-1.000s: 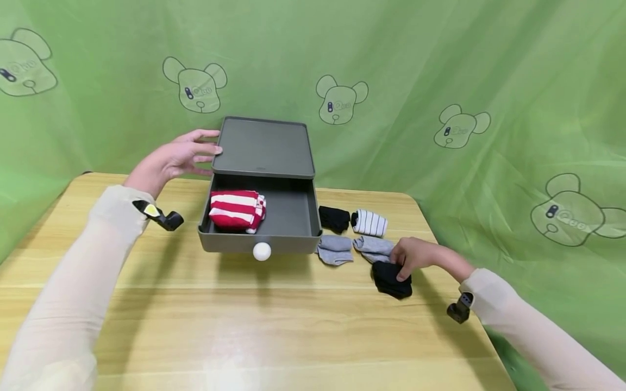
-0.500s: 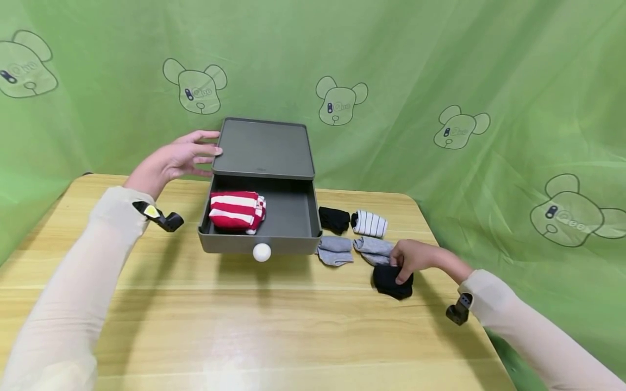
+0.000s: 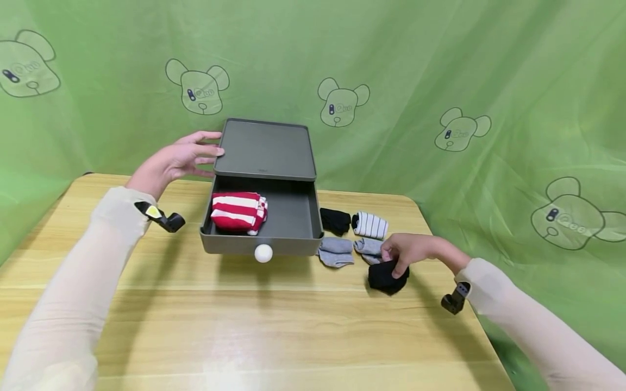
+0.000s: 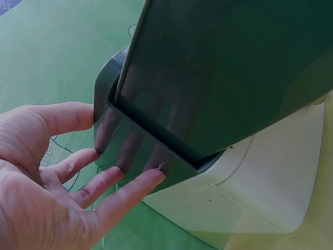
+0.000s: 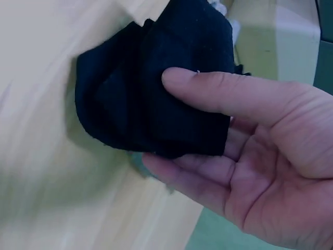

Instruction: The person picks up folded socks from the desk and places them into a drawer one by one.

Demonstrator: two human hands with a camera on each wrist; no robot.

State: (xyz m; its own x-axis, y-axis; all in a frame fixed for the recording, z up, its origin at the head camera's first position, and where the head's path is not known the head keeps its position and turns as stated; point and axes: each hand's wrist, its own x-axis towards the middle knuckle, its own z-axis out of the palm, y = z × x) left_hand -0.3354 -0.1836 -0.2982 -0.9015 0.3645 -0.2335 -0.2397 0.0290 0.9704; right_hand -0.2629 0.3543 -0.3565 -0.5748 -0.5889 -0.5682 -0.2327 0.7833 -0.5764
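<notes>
My right hand (image 3: 413,251) pinches a folded black sock (image 3: 386,278) between thumb and fingers. Seen from the right wrist, the thumb lies across the top of the black sock (image 5: 182,120) while the other fingers go under it. With fingers spread, my left hand (image 3: 183,157) touches the left side of a dark grey drawer box (image 3: 266,149). The drawer (image 3: 293,245) is pulled out by its white round knob (image 3: 263,253) side toward me. Inside it, on the left, sits a folded red and white striped sock bundle (image 3: 238,212).
Right of the drawer lie another folded black sock (image 3: 335,221), a white sock with dark stripes (image 3: 370,225) and two grey ones, the left grey sock (image 3: 335,251) and a partly covered grey sock (image 3: 368,248). A green curtain (image 3: 391,54) hangs behind the wooden table (image 3: 274,336).
My right hand has raised the black sock slightly and shifted it a little to the left. The left hand stays at the box, and the drawer is unchanged.
</notes>
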